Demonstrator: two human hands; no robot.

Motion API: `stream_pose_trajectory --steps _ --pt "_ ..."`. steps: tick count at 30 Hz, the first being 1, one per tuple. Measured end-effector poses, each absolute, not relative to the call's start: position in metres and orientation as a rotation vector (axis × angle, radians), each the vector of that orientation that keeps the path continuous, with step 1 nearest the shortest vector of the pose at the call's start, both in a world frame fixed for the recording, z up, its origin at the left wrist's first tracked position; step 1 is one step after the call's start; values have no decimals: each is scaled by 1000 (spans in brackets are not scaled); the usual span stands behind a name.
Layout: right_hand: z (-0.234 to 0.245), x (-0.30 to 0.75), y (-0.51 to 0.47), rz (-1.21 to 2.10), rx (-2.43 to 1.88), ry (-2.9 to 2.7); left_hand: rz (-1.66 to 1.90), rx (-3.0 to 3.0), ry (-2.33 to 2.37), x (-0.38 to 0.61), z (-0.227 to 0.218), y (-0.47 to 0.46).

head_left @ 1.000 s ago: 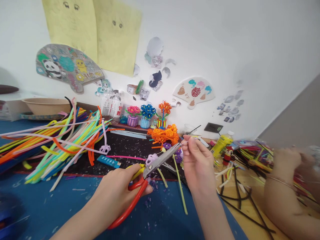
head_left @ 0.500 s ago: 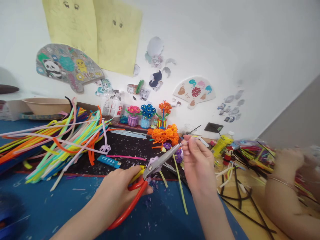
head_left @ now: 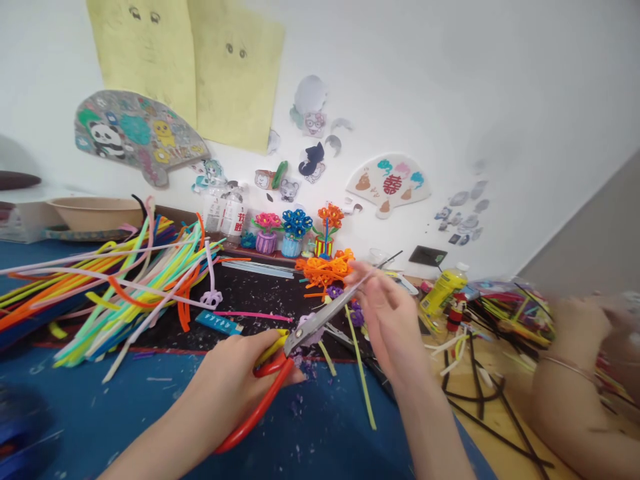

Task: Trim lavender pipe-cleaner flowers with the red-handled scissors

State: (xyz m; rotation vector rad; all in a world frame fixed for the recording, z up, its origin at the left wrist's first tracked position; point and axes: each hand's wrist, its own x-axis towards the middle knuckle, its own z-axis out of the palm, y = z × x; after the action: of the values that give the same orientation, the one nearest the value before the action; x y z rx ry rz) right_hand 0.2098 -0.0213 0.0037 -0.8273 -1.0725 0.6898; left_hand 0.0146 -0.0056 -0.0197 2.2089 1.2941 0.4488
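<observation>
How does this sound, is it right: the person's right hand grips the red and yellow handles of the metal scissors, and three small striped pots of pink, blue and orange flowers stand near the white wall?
Not quite: in the head view, the left hand grips the scissors, not the right hand. The three pots of flowers do stand near the wall.
</observation>
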Motion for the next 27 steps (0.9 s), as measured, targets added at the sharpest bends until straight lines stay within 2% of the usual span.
stream_pose_trajectory --steps 4,9,21,27 --pt "5 218 -24 860 -937 -1317 487 2202 1265 11 -20 -5" --pt "3 218 -25 908 -979 -1423 511 2201 1272 10 -20 -5" --pt "-2 206 -24 761 -1006 -1438 516 2208 1309 9 -20 -6" --pt "-3 206 -24 536 -1086 -1566 495 2201 1327 9 -19 -7"
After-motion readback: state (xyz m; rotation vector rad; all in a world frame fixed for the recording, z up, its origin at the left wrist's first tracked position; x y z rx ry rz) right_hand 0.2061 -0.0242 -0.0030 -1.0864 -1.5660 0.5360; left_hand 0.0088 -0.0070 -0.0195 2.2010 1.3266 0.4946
